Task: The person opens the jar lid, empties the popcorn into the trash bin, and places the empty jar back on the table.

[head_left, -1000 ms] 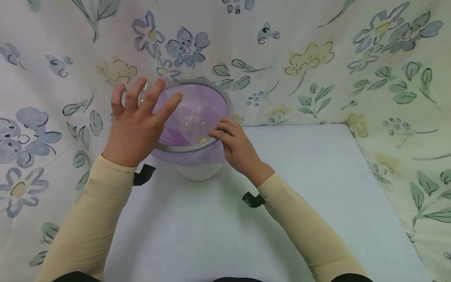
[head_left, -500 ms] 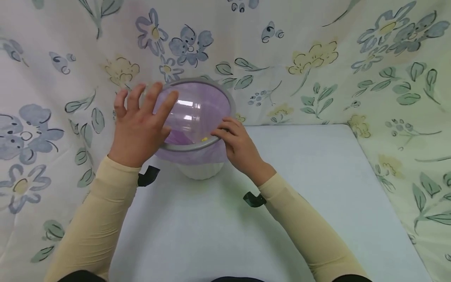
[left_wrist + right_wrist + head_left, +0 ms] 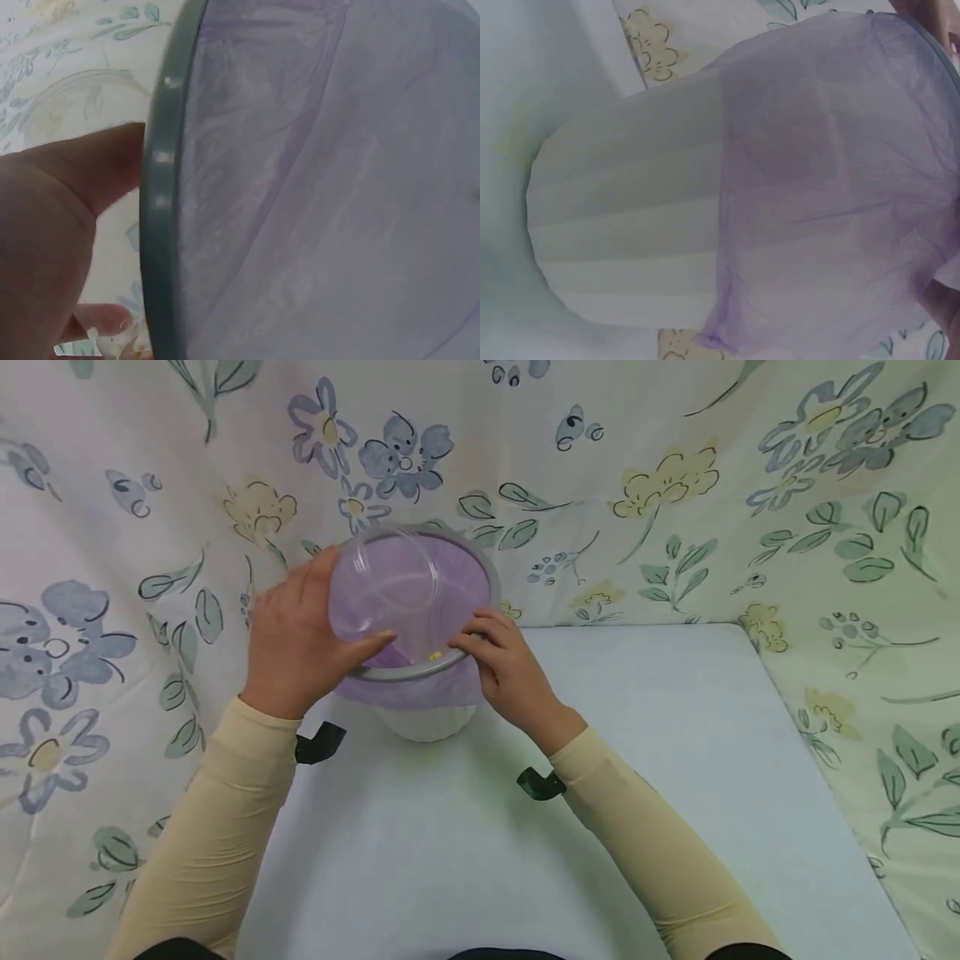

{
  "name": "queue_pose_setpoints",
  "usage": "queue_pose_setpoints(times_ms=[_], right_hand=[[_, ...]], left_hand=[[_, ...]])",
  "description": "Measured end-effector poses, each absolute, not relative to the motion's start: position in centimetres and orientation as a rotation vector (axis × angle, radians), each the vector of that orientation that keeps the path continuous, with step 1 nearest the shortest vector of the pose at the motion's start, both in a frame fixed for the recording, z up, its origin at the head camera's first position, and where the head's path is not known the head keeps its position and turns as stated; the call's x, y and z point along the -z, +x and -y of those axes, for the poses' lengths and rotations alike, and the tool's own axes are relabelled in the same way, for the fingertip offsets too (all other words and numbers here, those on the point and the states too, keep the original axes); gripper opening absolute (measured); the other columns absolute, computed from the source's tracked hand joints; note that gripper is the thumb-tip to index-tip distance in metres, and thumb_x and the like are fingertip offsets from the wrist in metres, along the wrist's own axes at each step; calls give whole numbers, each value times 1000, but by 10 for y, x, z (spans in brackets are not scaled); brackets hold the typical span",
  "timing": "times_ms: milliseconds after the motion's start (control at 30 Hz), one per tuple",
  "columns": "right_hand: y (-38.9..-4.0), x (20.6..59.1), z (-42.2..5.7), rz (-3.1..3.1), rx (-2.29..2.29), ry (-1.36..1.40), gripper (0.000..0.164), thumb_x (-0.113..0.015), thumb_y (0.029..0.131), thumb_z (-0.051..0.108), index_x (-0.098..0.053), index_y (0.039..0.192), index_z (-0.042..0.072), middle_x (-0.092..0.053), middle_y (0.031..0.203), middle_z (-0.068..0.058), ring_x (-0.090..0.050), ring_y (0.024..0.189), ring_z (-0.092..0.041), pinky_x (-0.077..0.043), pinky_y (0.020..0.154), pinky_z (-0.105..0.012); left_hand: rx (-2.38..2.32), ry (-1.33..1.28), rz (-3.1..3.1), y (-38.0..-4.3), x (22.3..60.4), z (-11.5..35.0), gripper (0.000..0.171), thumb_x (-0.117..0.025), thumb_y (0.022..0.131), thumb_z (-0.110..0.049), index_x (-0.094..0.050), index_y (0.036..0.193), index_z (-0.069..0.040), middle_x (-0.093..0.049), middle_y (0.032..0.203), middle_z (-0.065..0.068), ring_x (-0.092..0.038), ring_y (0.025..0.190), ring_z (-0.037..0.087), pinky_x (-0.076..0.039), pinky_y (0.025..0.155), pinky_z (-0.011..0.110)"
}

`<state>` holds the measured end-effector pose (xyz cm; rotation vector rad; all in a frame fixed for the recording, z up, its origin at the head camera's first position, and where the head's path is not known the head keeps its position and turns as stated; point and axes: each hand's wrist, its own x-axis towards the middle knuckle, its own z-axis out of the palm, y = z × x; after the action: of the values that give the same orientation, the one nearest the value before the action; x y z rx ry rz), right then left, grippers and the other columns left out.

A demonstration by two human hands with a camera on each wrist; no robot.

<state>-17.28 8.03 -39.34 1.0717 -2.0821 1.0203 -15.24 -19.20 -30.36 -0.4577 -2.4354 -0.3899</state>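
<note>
A white fluted trash bin [image 3: 423,724] with a grey rim ring [image 3: 491,578] stands on the table, lined with a purple plastic bag [image 3: 450,693] folded over its outside. Over the bin's mouth, my left hand [image 3: 296,639] holds a clear plastic cup [image 3: 431,568], seen as a see-through outline; its thumb is stretched out across the opening. My right hand [image 3: 517,672] grips the rim at the right front. Small yellow bits [image 3: 435,656] show inside the bag near the front of the rim. In the right wrist view, the bag [image 3: 817,187] covers the upper bin wall.
The white table [image 3: 660,760] extends in front of the bin and to its right. A floral curtain [image 3: 570,485] hangs close behind the bin and along both sides. Black straps [image 3: 318,743] show at the wrists.
My left hand has turned, its spread fingers dropping down behind and its thumb swinging out over the opening. The clear cup's outline now shows over the bin's mouth. My right hand stays on the rim.
</note>
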Motion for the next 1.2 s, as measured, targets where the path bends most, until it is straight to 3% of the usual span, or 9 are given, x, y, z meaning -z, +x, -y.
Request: queue_pose_setpoints(times_ms=[267, 500, 800, 1200], right_hand=[[-173, 394, -80, 2081, -1026, 1075, 28, -53, 104, -9, -77, 114, 1, -67, 116, -15, -52, 136, -36, -34, 122, -41], [-174, 395, -79, 2081, -1024, 1083, 28, -53, 104, -9, -77, 114, 1, -67, 116, -15, -53, 134, -40, -34, 123, -41], [-174, 395, -79, 2073, -1019, 1088, 27, -54, 104, -9, -77, 114, 2, -67, 115, -15, -54, 132, -42, -34, 123, -41], [-174, 394, -79, 2076, -1030, 1071, 28, -54, 103, -10, -77, 115, 1, -67, 117, -16, -52, 136, -40, -33, 123, -42]], left_hand=[[763, -340, 2514, -150, 314, 190, 106, -93, 75, -52, -40, 156, -8, -64, 136, 22, -65, 117, 43, -55, 92, 63], [1068, -280, 2560, -145, 322, 185, 102, -89, 80, -52, -36, 157, -12, -59, 142, 18, -62, 127, 37, -54, 97, 63], [1091, -274, 2550, -141, 326, 183, 98, -87, 80, -55, -40, 149, -4, -62, 139, 22, -63, 128, 38, -54, 96, 64], [1151, -465, 2410, -120, 321, 170, 107, -90, 77, -54, -35, 158, -10, -58, 149, 8, -60, 130, 33, -57, 92, 59]])
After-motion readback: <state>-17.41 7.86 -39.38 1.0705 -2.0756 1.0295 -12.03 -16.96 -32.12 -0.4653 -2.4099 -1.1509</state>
